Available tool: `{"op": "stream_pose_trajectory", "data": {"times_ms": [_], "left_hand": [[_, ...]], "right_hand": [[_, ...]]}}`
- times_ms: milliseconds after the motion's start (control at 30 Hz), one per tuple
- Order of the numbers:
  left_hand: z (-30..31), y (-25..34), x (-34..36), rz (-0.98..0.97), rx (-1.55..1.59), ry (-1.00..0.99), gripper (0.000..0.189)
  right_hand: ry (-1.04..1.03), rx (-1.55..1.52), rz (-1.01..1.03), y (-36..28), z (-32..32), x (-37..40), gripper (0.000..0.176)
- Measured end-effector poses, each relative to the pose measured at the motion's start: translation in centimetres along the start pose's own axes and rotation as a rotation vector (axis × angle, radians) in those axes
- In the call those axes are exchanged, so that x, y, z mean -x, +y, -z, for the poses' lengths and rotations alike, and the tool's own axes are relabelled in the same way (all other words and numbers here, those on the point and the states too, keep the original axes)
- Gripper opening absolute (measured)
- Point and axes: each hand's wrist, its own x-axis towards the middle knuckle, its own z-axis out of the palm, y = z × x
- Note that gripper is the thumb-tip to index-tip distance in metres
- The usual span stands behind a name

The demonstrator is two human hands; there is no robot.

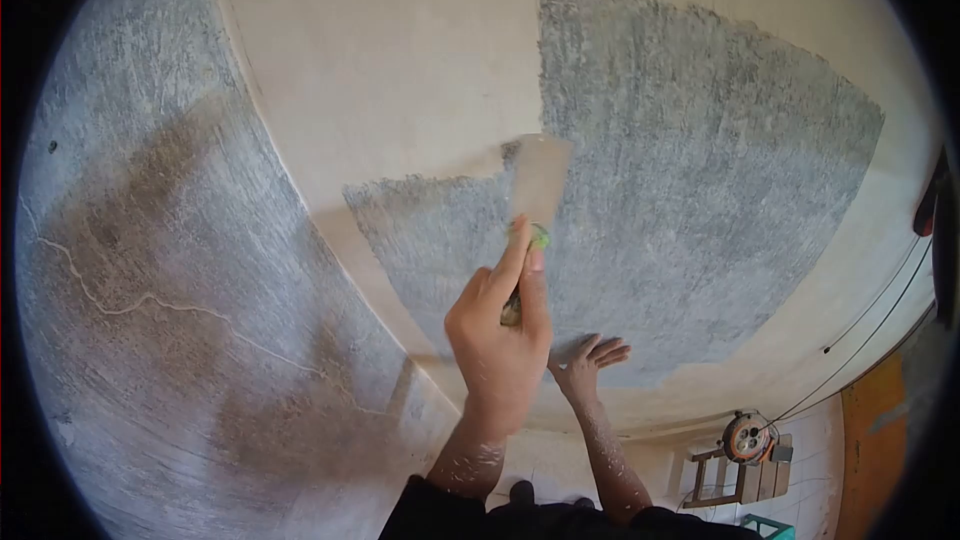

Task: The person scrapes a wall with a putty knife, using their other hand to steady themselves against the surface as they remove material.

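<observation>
My left hand (500, 340) is closed round the handle of a scraper (541, 178), with the index finger and thumb stretched toward its wide blade. Something green shows at the base of the blade. The blade lies against the wall, at the border between the cream coating (420, 60) and a rough grey bare patch (690, 180). Lower down and to the right, my right hand (580, 368) leans on the wall with its fingers spread, holding nothing. White flecks dot both forearms.
A grey wall (150, 240) with a pale crack meets the cream wall at a corner on the left. At lower right an orange and black cable reel (748, 437) sits on a wooden stool (715, 480), cables running upward. A green object (768, 526) stands near it on the tiled floor.
</observation>
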Motion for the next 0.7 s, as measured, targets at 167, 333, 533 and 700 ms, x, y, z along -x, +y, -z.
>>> {"op": "stream_pose_trajectory", "data": {"times_ms": [167,333,533,700], "left_hand": [[0.3,-3.0,3.2,0.110,0.000,-0.037,0.031],[-0.6,-0.9,0.5,0.090,-0.022,0.066,0.031],[1.0,-2.9,3.5,0.123,-0.003,-0.043,0.031],[-0.6,-1.0,0.7,0.109,-0.007,0.053,0.031]], "right_hand": [[-0.047,-0.011,0.047,0.5,0.8,0.5,0.139],[-0.106,0.021,0.054,0.9,0.4,1.8,0.135],[-0.183,0.051,0.074,0.8,1.5,1.0,0.140],[-0.149,0.058,0.116,1.2,1.3,1.1,0.135]]}}
